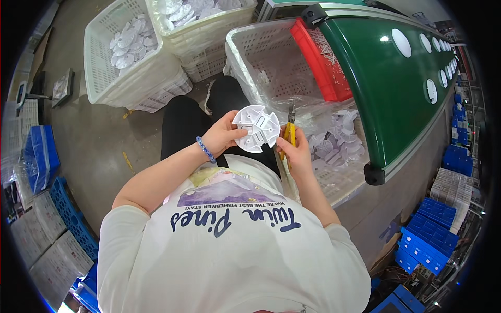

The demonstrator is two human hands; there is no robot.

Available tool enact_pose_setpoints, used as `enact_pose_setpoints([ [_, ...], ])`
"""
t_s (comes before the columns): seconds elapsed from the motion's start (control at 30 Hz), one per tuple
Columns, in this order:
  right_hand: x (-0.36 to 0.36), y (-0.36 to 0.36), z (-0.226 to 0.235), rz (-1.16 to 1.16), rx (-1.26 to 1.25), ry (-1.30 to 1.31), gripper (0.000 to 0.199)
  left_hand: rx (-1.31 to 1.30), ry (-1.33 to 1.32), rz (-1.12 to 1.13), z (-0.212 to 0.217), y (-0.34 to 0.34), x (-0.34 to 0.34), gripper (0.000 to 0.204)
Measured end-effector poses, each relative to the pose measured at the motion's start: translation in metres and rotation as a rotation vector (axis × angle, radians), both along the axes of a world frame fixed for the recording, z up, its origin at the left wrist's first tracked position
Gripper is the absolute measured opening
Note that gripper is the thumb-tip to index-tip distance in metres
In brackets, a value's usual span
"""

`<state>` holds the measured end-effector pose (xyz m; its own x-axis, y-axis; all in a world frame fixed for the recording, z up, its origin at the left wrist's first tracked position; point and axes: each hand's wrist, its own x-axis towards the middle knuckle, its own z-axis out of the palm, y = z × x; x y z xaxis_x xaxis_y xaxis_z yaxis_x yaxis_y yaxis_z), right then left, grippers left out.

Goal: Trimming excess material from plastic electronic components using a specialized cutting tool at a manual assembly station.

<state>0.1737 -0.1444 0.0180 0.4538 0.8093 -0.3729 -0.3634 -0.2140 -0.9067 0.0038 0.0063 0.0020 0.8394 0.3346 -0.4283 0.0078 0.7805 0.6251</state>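
My left hand [225, 135] grips a round white plastic part [257, 128] by its left edge, above my lap. Ribs, slots and notches show on the side of the part that faces up. A pair of yellow-handled cutting pliers [289, 136] is in my right hand [297, 152], with its metal jaws pointing away from me. My right thumb is close to the right edge of the white part; whether it touches I cannot tell. White plastic pieces [339, 138] lie in the plastic-lined crate to the right of the pliers.
Two white crates [96, 78] of round white parts stand ahead to the left. A lined white crate [245, 39] is ahead, with a red bin [308, 49] of thin white scraps over it. At right runs a green conveyor belt [365, 68] carrying white discs [401, 43].
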Motion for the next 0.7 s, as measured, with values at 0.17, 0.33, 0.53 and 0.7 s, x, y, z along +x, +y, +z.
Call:
enact_pose_setpoints([
  [0.17, 0.003, 0.005, 0.005, 0.023, -0.067, -0.005, 0.039, 0.023, -0.005, -0.047, -0.006, 0.002, 0.002, 0.044],
  [0.33, -0.001, 0.005, -0.004, -0.082, -0.047, 0.095, 0.037, -0.183, -0.03, 0.069, -0.002, 0.008, 0.005, 0.051],
  [0.53, -0.009, 0.007, -0.013, -0.136, -0.052, 0.176, 0.036, 0.172, 0.049, 0.018, -0.005, -0.004, 0.005, 0.058],
  [0.7, 0.003, 0.001, -0.01, -0.069, 0.11, -0.519, 0.048, 0.277, 0.063, 0.072, -0.005, 0.001, 0.009, 0.052],
])
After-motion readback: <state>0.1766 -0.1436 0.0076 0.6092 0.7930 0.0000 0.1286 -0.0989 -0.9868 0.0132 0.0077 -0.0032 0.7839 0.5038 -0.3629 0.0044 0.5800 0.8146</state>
